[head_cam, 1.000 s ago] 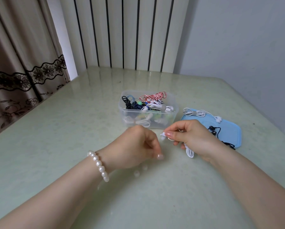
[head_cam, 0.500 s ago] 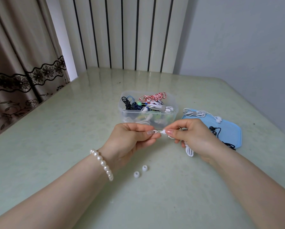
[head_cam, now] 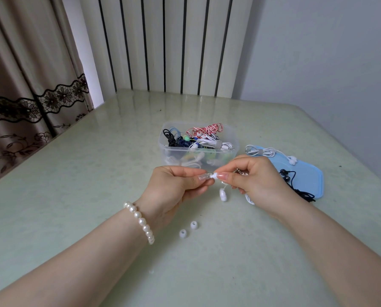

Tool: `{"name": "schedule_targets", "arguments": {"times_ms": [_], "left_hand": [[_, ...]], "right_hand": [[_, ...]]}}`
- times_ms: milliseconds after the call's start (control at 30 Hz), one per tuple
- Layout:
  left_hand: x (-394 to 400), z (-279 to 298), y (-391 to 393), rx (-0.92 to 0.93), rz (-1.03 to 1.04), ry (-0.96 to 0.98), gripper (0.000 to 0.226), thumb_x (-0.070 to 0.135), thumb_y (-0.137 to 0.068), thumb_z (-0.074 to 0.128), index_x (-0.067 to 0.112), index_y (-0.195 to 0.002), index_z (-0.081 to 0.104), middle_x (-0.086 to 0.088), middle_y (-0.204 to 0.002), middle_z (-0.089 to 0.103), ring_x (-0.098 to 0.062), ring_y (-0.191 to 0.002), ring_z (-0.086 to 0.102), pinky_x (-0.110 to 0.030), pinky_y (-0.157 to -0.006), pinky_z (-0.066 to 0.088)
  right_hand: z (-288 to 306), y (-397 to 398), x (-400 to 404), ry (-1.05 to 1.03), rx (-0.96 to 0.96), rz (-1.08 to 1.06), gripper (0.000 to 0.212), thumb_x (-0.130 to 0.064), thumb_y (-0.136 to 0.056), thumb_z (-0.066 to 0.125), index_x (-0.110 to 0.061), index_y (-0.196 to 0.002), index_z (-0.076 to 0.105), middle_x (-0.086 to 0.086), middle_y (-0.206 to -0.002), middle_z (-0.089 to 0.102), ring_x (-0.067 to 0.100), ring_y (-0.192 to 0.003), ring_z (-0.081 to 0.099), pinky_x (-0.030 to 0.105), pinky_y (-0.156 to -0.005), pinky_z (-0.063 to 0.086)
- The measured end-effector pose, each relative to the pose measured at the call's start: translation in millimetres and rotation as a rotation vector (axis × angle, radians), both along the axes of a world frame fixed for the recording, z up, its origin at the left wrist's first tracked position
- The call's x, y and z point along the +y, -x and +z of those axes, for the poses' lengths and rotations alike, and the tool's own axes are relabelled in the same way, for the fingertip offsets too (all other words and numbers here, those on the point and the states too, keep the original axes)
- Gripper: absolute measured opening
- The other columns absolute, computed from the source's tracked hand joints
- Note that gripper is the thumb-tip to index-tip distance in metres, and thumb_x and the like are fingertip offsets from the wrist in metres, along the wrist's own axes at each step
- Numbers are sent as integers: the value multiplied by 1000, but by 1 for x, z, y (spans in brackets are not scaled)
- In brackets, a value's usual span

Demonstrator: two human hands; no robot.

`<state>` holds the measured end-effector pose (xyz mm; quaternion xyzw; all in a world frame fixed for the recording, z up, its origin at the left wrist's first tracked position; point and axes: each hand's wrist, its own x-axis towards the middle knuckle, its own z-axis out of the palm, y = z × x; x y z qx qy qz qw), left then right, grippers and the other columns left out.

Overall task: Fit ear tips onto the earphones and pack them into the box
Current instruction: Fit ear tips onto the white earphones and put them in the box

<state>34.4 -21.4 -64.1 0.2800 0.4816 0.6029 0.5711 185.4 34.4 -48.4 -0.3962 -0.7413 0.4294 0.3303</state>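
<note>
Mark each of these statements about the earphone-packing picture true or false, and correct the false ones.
1. Two loose ear tips lie on the table. True.
2. The box is empty. False: it holds coiled earphones in several colours.
3. The left hand and the right hand meet at a white earbud. True.
4. The blue lid is closed on the box. False: it lies on the table to the right of the box.
5. Black earphones lie on the lid. True.
6. The bracelet is on the right wrist. False: it is on the left wrist.
</note>
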Motion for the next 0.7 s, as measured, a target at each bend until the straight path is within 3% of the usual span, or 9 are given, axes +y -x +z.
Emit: {"name": "schedule_targets", "arguments": {"times_ms": [267,433,700], "left_hand": [[-1,0,-3,9,-4,-2,9,-13,-76,59,-9,-80,65,-17,-73,71,-20,-66,70,-26,-67,56],[-1,-1,-2,30,-7,-6,10,-13,-77,58,-7,-79,65,-16,-72,71,-20,-65,70,-26,-66,57],[-3,0,-4,229,5,-55,11,-12,-77,61,-2,-76,67,-11,-68,71,-18,-65,69,-28,-69,57]], "right_hand": [[-5,0,5,-56,-40,-16,21,-8,-77,70,-27,-68,68,-8,-71,52,-7,-55,48,8,-54,33],[-7,1,6,-66,-62,-24,18,-7,-76,71,-23,-70,69,-7,-73,51,-8,-56,48,7,-54,34],[-8,2,6,-95,-127,-50,20,-6,-76,71,-24,-67,68,-5,-75,53,6,-69,49,9,-60,34]]}}
